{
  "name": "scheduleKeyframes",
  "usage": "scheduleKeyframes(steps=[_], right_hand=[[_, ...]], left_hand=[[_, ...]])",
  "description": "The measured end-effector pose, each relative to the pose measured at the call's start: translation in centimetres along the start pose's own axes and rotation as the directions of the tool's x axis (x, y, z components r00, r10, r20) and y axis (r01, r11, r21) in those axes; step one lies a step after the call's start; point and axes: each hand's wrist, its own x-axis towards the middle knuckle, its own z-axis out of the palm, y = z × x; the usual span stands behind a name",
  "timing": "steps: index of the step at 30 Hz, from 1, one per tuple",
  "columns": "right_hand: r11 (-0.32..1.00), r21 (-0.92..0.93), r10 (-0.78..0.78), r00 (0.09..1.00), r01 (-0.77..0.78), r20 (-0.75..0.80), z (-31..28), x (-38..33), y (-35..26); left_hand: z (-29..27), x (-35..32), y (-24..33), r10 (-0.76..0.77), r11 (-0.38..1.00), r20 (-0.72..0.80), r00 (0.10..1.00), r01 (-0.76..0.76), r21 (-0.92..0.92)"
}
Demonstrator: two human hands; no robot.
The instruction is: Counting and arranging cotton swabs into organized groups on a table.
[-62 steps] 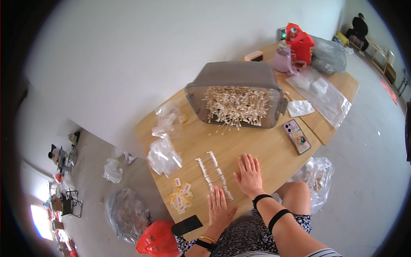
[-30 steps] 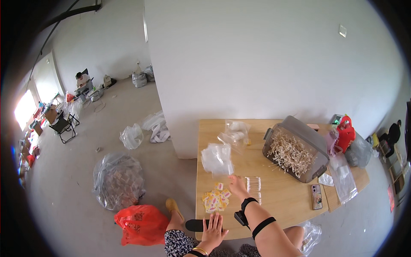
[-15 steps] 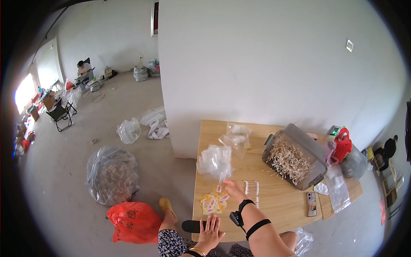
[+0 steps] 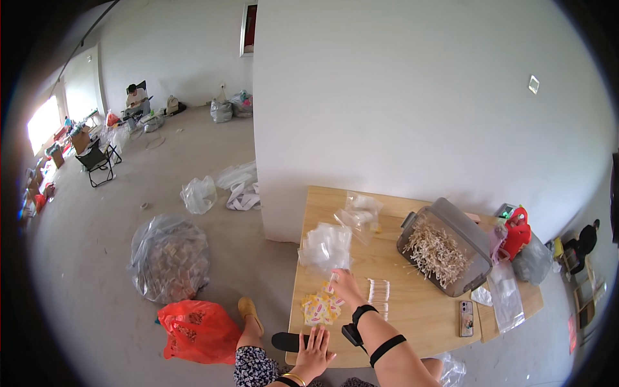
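her right hand (image 4: 345,286) reaches the clear bag pile (image 4: 325,246), fingers hidden, grip unclear; best peel one bag while the flat left hand (image 4: 316,350) steadies the table (image 4: 412,322).

yellow packets (image 4: 320,308) table's near-left | clear bag stack (image 4: 325,246) behind (crumpled) | phone (image 4: 466,318) right edge

Right hand (image 4: 346,287) reaches clear bags (image 4: 325,246); left hand (image 4: 316,351) flat on table (image 4: 412,303).
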Motion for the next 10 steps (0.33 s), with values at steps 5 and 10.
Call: scheduleKeyframes(steps=[5,10], right_hand=[[0.989,-0.14,-0.058,0.997,0.05,-0.057,1.4,4.0,-0.9],[0.956,-0.286,0.085,0.993,-0.058,0.084,2.0,6.2,-2.4]], left_hand=[[-0.1,-0.3,0.0,0.018,0.954,-0.117,0.993,-0.052,-0.295],[0.3,-0.2,-0.3,0.006,0.934,-0.091,0.996,-0.038,-0.356]])
